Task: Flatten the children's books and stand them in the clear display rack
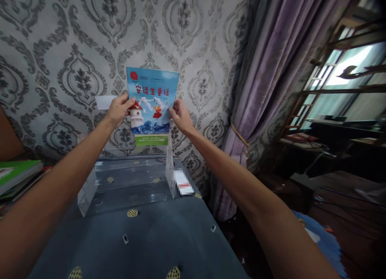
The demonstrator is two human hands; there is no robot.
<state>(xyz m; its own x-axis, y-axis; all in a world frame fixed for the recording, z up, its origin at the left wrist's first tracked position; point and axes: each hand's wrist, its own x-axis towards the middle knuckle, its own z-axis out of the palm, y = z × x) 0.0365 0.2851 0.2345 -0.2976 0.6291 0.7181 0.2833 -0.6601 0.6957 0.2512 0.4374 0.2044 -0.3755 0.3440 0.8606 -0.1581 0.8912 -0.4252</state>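
Note:
A blue book (152,110) with red Chinese characters, a red-roofed tower and a green lower band is held upright in front of the patterned wall. My left hand (119,109) grips its left edge, thumb on the cover. On the right edge, my right hand (181,115) is closed, also with the thumb in front. The fingers behind the book are hidden. Below it, a clear acrylic stand (170,170) with upright side panels rests on the dark blue-grey tablecloth (144,243). A white strip (103,102) shows just left of my left hand.
Books with a green one on top (18,174) are stacked at the left edge. A white card or device, blurred out (183,183), lies right of the stand. A purple curtain (256,110) hangs beyond the table's right side, with wooden shelving (331,90) further right.

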